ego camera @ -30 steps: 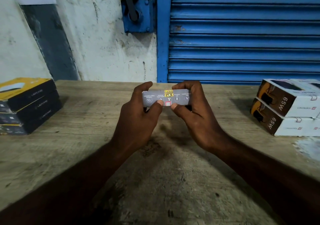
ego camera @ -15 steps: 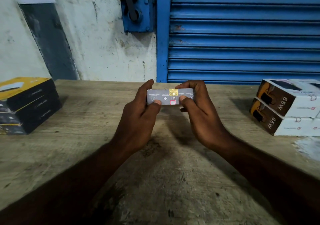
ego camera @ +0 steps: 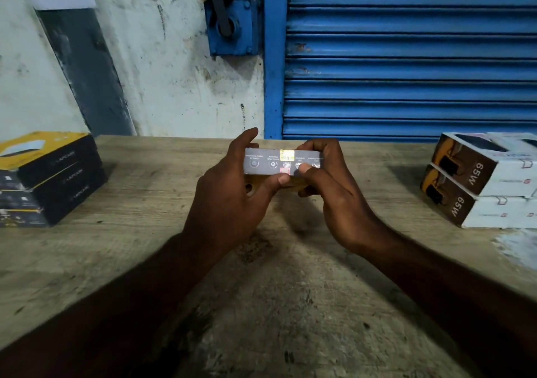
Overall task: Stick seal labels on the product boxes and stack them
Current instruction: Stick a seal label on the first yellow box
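Observation:
A small product box (ego camera: 268, 161) is held above the middle of the wooden table (ego camera: 145, 247), its grey side with icons and a shiny yellow sticker (ego camera: 286, 154) facing me. My left hand (ego camera: 232, 191) grips the box's left end, thumb under a small red seal label (ego camera: 285, 170) at the lower edge. My right hand (ego camera: 334, 185) grips the right end, thumb pressing on the grey face beside the red label. The box's far side is hidden.
A stack of three black-and-yellow boxes (ego camera: 49, 180) stands at the table's left edge. Two stacked white-and-brown boxes marked 65W (ego camera: 482, 180) sit at the right. A blue roller shutter (ego camera: 406, 58) and a stained wall rise behind the table.
The box has tilted so its grey face turns more toward me and sits slightly higher. Both thumbs have shifted along the lower edge around the red label.

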The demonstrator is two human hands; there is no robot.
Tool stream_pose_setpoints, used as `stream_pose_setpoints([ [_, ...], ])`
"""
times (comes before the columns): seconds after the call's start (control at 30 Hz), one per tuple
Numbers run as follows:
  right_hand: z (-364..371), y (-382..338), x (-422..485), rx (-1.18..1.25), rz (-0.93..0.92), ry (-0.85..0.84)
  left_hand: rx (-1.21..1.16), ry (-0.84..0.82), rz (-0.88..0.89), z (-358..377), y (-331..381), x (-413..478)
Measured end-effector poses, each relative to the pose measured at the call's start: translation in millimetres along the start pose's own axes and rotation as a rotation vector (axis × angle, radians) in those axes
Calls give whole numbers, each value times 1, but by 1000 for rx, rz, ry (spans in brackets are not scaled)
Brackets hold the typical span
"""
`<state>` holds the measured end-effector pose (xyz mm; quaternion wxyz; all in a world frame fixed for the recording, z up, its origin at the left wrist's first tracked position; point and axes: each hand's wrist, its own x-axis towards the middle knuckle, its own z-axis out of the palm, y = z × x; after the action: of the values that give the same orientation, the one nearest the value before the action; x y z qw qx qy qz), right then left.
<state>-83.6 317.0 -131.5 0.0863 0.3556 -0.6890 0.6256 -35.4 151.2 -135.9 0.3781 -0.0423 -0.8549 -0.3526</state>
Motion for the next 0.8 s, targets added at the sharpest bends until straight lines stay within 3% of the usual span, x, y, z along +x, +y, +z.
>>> stream_pose_setpoints([
  [0.13,-2,-5,1,34,22,8,111,-25,74,-5,1,2],
  [0.33,-21,-13,9,-55,17,52,95,-34,120,-7,6,2],
  [0.8,-28,-16,14,-120,3,71,125,28,88,-13,-2,6],
])
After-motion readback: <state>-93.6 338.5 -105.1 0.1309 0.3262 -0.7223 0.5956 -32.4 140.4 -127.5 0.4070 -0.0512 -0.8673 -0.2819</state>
